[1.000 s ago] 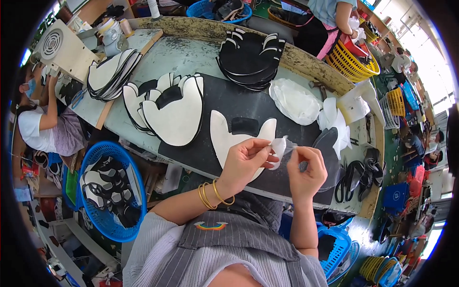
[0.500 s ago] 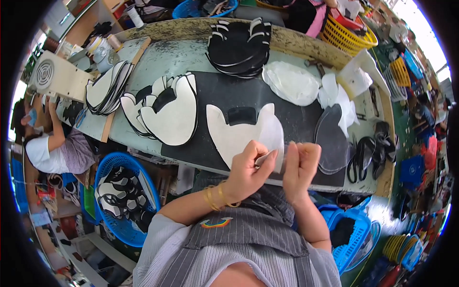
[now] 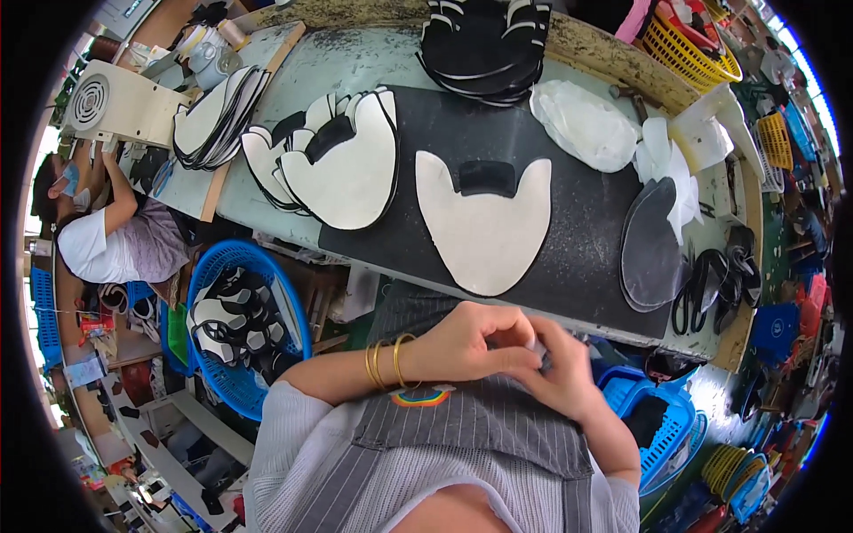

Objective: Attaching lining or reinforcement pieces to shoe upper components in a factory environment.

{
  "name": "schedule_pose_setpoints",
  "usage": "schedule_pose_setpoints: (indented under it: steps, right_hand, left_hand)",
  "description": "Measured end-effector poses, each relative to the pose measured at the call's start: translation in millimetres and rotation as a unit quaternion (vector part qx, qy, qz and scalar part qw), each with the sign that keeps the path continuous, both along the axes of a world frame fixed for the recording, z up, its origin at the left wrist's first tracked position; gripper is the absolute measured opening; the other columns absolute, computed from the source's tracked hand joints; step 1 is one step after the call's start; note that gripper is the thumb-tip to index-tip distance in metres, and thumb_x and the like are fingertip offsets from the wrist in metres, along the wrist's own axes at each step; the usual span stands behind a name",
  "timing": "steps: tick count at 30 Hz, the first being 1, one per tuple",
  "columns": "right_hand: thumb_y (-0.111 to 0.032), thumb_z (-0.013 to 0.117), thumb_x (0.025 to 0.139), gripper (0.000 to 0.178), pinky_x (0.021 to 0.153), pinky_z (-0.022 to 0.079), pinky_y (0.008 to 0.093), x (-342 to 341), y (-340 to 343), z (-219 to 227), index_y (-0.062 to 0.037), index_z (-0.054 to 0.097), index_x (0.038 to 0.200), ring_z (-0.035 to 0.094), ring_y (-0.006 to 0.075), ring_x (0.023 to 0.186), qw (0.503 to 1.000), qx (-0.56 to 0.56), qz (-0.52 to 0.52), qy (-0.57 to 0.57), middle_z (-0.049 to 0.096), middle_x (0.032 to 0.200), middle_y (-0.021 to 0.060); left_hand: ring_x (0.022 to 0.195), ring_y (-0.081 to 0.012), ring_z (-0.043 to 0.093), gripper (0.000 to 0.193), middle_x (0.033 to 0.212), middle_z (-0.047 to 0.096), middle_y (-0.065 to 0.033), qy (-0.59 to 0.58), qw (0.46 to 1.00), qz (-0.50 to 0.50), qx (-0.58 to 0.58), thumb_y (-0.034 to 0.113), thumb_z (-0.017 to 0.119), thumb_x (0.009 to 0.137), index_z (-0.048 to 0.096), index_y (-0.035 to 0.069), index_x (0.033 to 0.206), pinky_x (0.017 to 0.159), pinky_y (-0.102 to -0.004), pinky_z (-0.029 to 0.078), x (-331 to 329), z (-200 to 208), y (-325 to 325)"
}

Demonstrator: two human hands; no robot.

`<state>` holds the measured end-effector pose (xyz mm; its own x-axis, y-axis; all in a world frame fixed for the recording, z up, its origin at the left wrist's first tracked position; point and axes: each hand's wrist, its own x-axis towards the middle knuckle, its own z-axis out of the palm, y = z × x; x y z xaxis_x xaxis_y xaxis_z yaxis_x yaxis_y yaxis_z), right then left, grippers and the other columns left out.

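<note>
In front of my apron, past the table's near edge, my two hands meet with fingertips together. My left hand (image 3: 471, 343), with gold bangles on its wrist, is closed in a curl. My right hand (image 3: 569, 366) is closed against it and slightly blurred. A small pale bit shows between the fingers, too little to name. Beyond them a white U-shaped shoe-upper piece (image 3: 484, 235) with a black patch lies flat on the black mat (image 3: 586, 235), touched by neither hand. To its left is a fanned stack of similar white pieces (image 3: 346, 182).
Black pieces with white edges (image 3: 484, 58) are stacked at the back. A clear plastic bag (image 3: 585, 124), dark oval sheets (image 3: 651, 244) and black-handled scissors (image 3: 697, 289) lie rightward. Blue baskets (image 3: 306, 306) stand below the table. A co-worker (image 3: 111, 222) sits at left beside a machine.
Both hands have drawn back from the white piece's right edge toward my body and come together. That edge, lifted and pale before, now lies flat. The view has shifted.
</note>
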<state>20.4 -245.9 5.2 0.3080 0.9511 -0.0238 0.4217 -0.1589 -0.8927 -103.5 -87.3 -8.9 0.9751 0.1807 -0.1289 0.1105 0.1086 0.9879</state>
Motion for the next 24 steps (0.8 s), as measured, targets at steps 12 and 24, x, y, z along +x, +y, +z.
schedule_pose_setpoints:
  steps: [12, 24]
  right_hand:
    - [-0.007, 0.061, 0.088, 0.012, 0.061, 0.044, 0.0214, 49, 78, -54, 0.0018, 0.067, 0.093, 0.055, 0.0069, 0.069, 0.966, -0.046, -0.137, 0.214, 0.063, 0.08, 0.0022]
    - [-0.007, 0.06, 0.088, 0.012, 0.073, 0.046, 0.0254, 69, 72, -57, 0.0004, 0.061, 0.098, 0.059, 0.0119, 0.08, 0.897, 0.046, -0.122, 0.422, 0.063, 0.085, 0.0047]
  left_hand:
    - [0.077, -0.0062, 0.057, 0.028, 0.09, 0.061, -0.0019, 0.03, 0.966, 0.202, -0.16, 0.015, 0.07, 0.083, 0.056, 0.004, 0.105, 0.064, -0.0207, 0.049, -1, -54, 62]
    - [0.08, -0.0092, 0.062, 0.033, 0.095, 0.062, -0.0056, 0.012, 0.89, 0.097, -0.446, 0.021, 0.058, 0.092, 0.055, -0.001, 0.117, 0.071, -0.0224, 0.052, -8, -51, 68]
